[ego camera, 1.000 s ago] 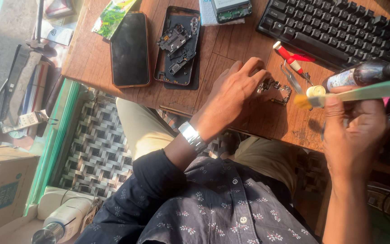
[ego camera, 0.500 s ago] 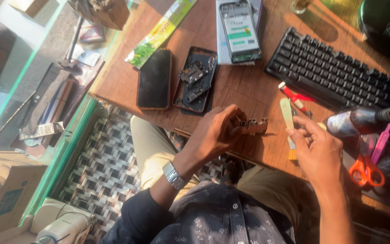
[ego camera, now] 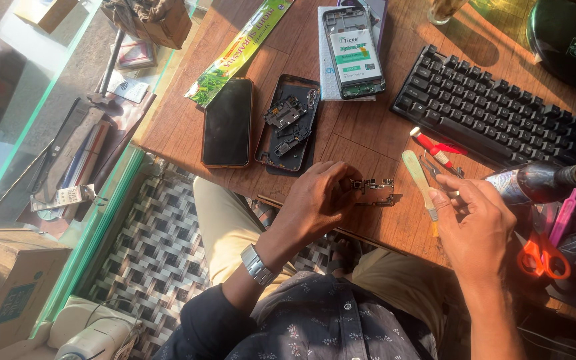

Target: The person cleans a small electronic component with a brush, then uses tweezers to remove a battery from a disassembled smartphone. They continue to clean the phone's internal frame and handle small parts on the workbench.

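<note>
Centre of frame: the left hand (ego camera: 318, 200) pinches a small dark phone circuit board (ego camera: 376, 191) flat on the brown wooden desk (ego camera: 361, 140). The board looks light, stiff and fragile, best gripped by its edges. The right hand (ego camera: 478, 223), half-open and empty, hovers beside a pale green brush (ego camera: 420, 180).

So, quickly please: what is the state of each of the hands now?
Left hand: closed, pinching the small circuit board on the wooden table.
Right hand: fingers loosely curled, holds nothing, beside the pale green brush.

Black keyboard (ego camera: 501, 113) on tabletop (ego camera: 361, 140); dark phone (ego camera: 227, 123) far left of it, orange scissors (ego camera: 543, 257) below it, glass bottle (ego camera: 541, 181) between.
</note>
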The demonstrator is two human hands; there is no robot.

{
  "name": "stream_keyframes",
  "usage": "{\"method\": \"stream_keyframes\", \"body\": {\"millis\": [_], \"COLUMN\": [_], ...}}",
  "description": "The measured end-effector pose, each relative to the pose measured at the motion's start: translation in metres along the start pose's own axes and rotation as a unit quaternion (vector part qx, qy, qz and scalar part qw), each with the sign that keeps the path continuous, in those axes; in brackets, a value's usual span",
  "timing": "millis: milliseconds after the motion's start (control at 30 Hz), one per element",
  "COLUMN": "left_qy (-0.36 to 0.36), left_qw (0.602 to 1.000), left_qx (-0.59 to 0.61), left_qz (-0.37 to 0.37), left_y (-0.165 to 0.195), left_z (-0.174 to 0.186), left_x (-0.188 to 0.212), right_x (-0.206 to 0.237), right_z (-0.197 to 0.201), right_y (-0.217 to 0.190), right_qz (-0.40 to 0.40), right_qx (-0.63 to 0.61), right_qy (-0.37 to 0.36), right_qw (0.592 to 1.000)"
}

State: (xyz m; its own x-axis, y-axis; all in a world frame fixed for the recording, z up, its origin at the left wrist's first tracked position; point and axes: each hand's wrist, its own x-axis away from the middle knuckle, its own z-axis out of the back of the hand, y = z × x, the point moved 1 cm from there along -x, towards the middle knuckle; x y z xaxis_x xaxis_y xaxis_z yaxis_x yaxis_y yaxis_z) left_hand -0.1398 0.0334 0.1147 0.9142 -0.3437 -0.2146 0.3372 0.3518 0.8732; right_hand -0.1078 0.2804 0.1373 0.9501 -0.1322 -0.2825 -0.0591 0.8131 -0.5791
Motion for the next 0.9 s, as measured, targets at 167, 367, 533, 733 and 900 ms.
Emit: {"method": "stream_keyframes", "body": {"millis": [167, 367, 533, 733, 900], "left_qy": [0.023, 0.051, 0.051, 0.016, -0.016], "left_qw": [0.999, 0.995, 0.992, 0.996, 0.998], "left_qx": [-0.033, -0.077, -0.099, -0.082, -0.063], "left_qz": [0.0, -0.048, -0.052, -0.029, -0.007], "left_y": [0.005, 0.003, -0.002, 0.0, 0.004], "left_z": [-0.002, -0.007, -0.009, -0.003, 0.004], "left_x": [-0.002, -0.002, -0.002, -0.002, -0.005], "right_x": [0.003, 0.004, 0.003, 0.004, 0.002], "right_z": [0.001, -0.001, 0.0, 0.002, 0.0], "right_y": [0.001, -0.003, -0.004, -0.005, -0.006], "right_qz": [0.03, 0.112, 0.081, 0.061, 0.077], "right_qx": [-0.011, 0.005, -0.003, -0.01, -0.004], "right_qy": [0.029, 0.023, 0.019, 0.01, 0.011], "right_qw": [0.999, 0.993, 0.997, 0.998, 0.997]}}
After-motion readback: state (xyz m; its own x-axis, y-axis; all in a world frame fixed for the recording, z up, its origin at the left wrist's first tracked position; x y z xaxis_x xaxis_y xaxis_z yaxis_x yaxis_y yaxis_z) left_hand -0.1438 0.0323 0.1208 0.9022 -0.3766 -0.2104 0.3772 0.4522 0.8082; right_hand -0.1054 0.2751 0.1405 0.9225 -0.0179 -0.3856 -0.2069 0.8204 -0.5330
